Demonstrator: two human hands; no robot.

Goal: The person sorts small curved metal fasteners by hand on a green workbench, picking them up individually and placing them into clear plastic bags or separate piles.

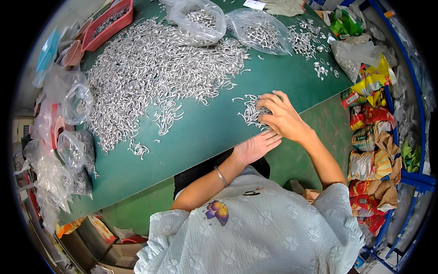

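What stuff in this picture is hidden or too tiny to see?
Head view: whether the right hand grips pieces from the small pile; the hand itself covers them.
Head view: the bottom of the big heap, buried under its top pieces.
Head view: the far end of the pink tray, cut off by the upper edge.

This looks like a workshop. A heap of small metal parts [150,68] covers much of a large green table [196,134], far too many for a home. Open clear bags [219,27] of such parts sit along the table's far side, and a pink tray [112,31] at its far left. Right of the table, filled sacks [365,165] line a blue metal rack [417,181] above a green floor [331,132].
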